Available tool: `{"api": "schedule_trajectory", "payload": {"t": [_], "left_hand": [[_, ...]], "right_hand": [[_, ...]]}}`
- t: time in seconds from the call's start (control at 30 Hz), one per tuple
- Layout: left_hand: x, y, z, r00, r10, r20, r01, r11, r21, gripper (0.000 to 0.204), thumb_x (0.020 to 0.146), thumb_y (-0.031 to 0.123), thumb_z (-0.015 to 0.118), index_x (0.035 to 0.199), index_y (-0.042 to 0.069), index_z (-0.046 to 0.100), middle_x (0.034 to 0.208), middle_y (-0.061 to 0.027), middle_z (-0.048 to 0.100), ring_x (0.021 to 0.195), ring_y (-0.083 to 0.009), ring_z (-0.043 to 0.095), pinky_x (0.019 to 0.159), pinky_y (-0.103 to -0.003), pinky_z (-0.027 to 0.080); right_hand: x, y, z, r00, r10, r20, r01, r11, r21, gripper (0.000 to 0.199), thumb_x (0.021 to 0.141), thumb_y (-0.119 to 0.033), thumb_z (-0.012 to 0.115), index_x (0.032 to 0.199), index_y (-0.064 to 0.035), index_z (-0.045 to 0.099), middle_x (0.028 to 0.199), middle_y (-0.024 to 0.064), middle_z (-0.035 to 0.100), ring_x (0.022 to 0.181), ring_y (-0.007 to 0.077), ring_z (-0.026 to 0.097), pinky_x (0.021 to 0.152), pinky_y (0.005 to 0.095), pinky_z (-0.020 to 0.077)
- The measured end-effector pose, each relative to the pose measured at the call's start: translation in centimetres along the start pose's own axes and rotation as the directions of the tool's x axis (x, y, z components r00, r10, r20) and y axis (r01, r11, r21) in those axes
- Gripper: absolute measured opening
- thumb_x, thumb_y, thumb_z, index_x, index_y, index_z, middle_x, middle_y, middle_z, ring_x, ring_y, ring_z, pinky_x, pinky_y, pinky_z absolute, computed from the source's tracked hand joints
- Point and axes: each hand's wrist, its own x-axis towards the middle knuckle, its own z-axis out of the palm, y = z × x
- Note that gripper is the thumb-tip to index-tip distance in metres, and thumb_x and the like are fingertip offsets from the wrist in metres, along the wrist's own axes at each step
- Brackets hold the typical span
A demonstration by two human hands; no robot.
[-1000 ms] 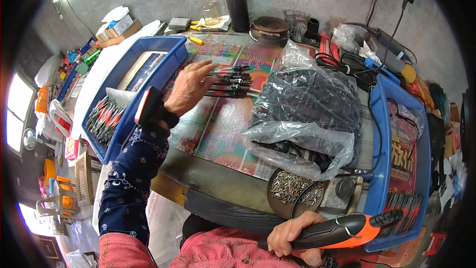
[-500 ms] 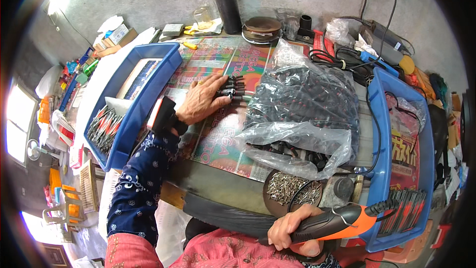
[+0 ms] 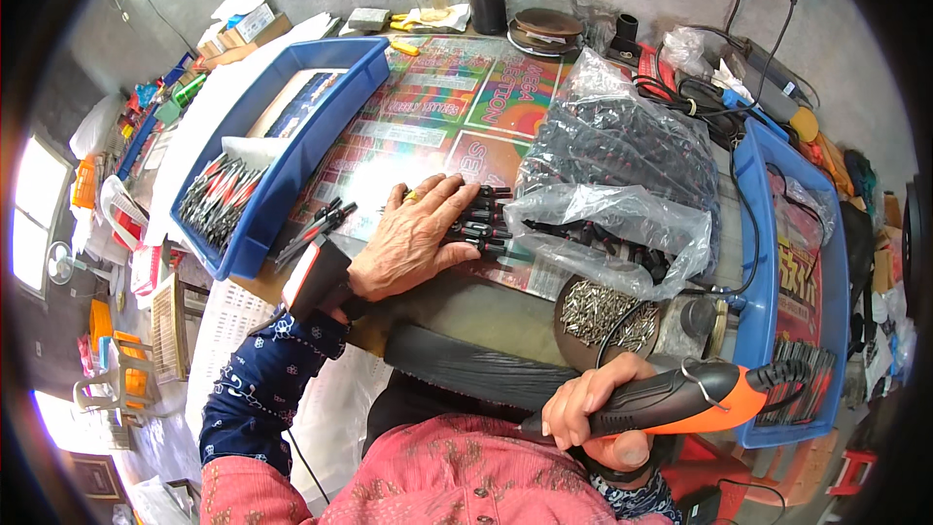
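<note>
Looking down from my head camera, my left hand [image 3: 413, 233] lies flat with fingers spread, pressing a row of small black-and-red parts [image 3: 483, 222] on the colourful printed mat [image 3: 428, 117], just beside the clear plastic bag [image 3: 622, 185] of black pieces. My right hand [image 3: 593, 418] is clenched around an orange-and-black electric screwdriver [image 3: 680, 401] near my lap.

Left hand drawn back over the black parts; right hand lifted the power tool

The left hand [image 3: 418, 233] withdrew from its reach toward 12 o'clock and came nearer the table edge at 6 o'clock, its palm flat on the row of black red-tipped parts [image 3: 481, 224], which gathered closer beneath the fingers. The right hand [image 3: 593, 413] carried the orange and black power screwdriver [image 3: 680, 403] slightly higher, toward 12 o'clock.
</note>
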Motion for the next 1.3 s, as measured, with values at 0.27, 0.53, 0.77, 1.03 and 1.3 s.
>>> {"api": "schedule_trajectory", "payload": {"t": [0.27,0.53,0.77,1.03,1.3], "left_hand": [[-2.0,0.0,-1.0,0.995,0.034,-0.093,-0.051,0.982,-0.181,0.064,0.081,0.027,0.064,0.134,0.005,0.038,0.136,-0.0204,0.04,0.127,-0.0363,0.035,0.104,-0.047,0.028],[-3.1,-0.9,-0.5,0.969,0.057,-0.241,-0.115,0.965,-0.234,0.037,0.08,0.006,0.061,0.117,0.004,0.057,0.127,-0.0171,0.05,0.119,-0.0361,0.044,0.1,-0.042,0.035],[-3.0,-0.7,0.1,0.937,0.055,-0.344,-0.133,0.969,-0.207,0.025,0.078,0.003,0.062,0.103,0.004,0.061,0.116,-0.0145,0.057,0.113,-0.0342,0.049,0.099,-0.043,0.036],[-4.1,0.3,-1.1,0.9,0.028,-0.435,-0.098,0.985,-0.14,0.022,0.08,0.004,0.059,0.102,0.006,0.056,0.1,-0.0097,0.061,0.098,-0.0284,0.057,0.094,-0.046,0.036],[-9.7,5.1,-3.9,0.931,-0.275,-0.241,0.04,0.733,-0.679,0.021,0.081,0.0,0.064,0.101,0.001,0.057,0.075,-0.0051,0.061,0.056,-0.011,0.058,0.05,-0.023,0.046]], "right_hand": [[1.0,0.3,1.8,0.998,-0.042,0.037,0.048,0.981,-0.189,0.056,0.073,-0.047,0.074,0.089,-0.0033,0.043,0.06,0.0068,0.053,0.05,0.0186,0.055,0.054,0.0339,0.0498],[2.1,1.0,3.1,0.998,-0.061,0.028,0.065,0.986,-0.151,0.057,0.068,-0.042,0.079,0.09,-0.0027,0.045,0.061,0.0073,0.054,0.053,0.0195,0.055,0.055,0.0343,0.0487],[2.5,0.7,4.1,0.995,-0.097,0.014,0.096,0.941,-0.324,0.06,0.07,-0.051,0.074,0.089,-0.0043,0.043,0.059,0.0057,0.052,0.048,0.019,0.054,0.053,0.0343,0.0487],[3.1,0.5,5.0,0.989,-0.137,0.048,0.145,0.902,-0.406,0.059,0.07,-0.051,0.075,0.09,-0.0051,0.043,0.058,0.0054,0.051,0.047,0.0186,0.054,0.052,0.0341,0.0483],[3.7,0.9,6.3,0.978,-0.153,0.144,0.203,0.865,-0.458,0.062,0.068,-0.051,0.076,0.091,-0.005,0.043,0.06,0.0049,0.051,0.049,0.0176,0.053,0.055,0.0328,0.0476]]}}
